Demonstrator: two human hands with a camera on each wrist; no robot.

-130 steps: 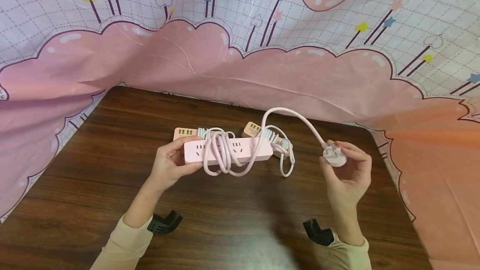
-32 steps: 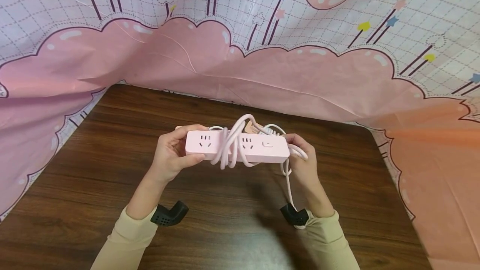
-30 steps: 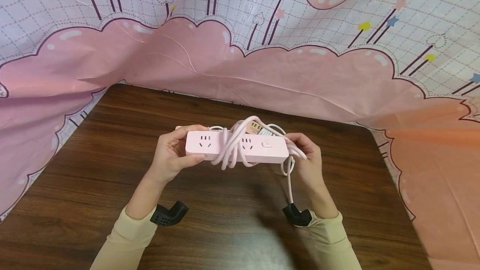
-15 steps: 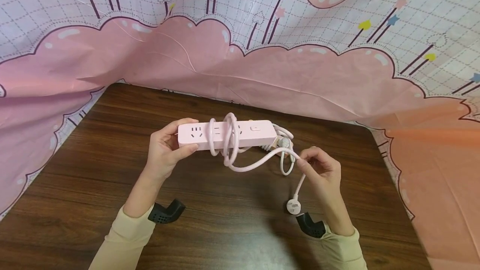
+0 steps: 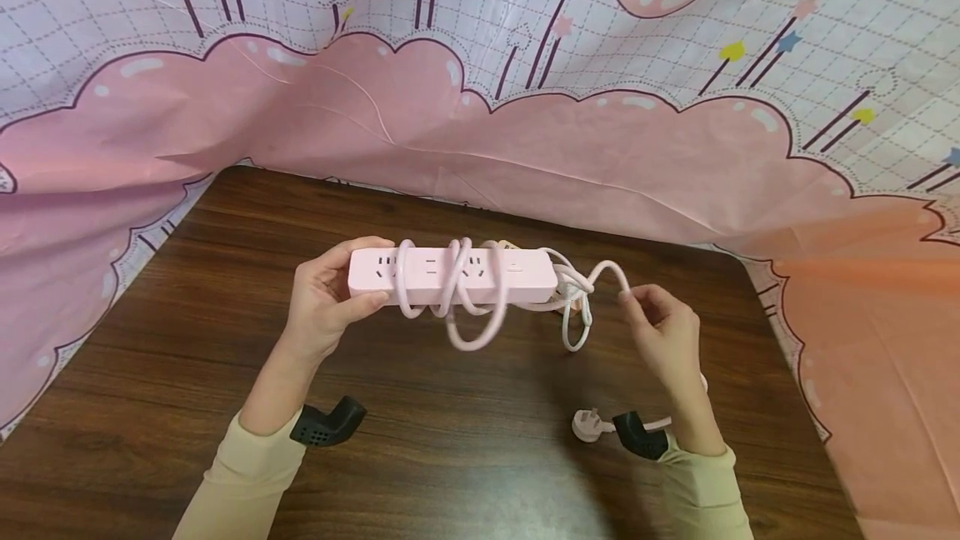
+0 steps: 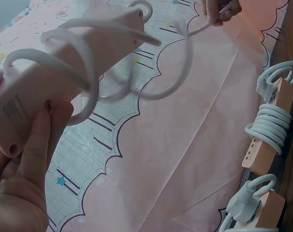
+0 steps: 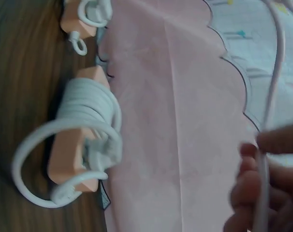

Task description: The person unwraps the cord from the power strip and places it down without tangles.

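Observation:
My left hand (image 5: 318, 302) grips the left end of a pink power strip (image 5: 532, 273), raised above the table with its sockets facing up toward me. The strip's pale pink cord (image 5: 501, 307) loops loosely around it several times. To the right, my right hand (image 5: 667, 336) pinches a length of that cord between thumb and fingers, as the right wrist view also shows at the cord (image 7: 278, 58). The white plug (image 5: 587, 426) dangles beside the right wrist's camera mount. In the left wrist view the strip's underside (image 6: 25, 111) shows, with left fingers pressed against it.
Behind the held strip, two peach power strips with white cords wound on them lie on the brown wooden table (image 5: 420, 457): one nearer (image 7: 64, 157), one farther (image 7: 73, 21) in the right wrist view. A patterned pink curtain (image 5: 300, 132) hangs around the table.
My right hand held the plug at first, then was at the strip's right end, and has since pulled cord to the right. The loops now spread wider along the strip. My left hand keeps its grip.

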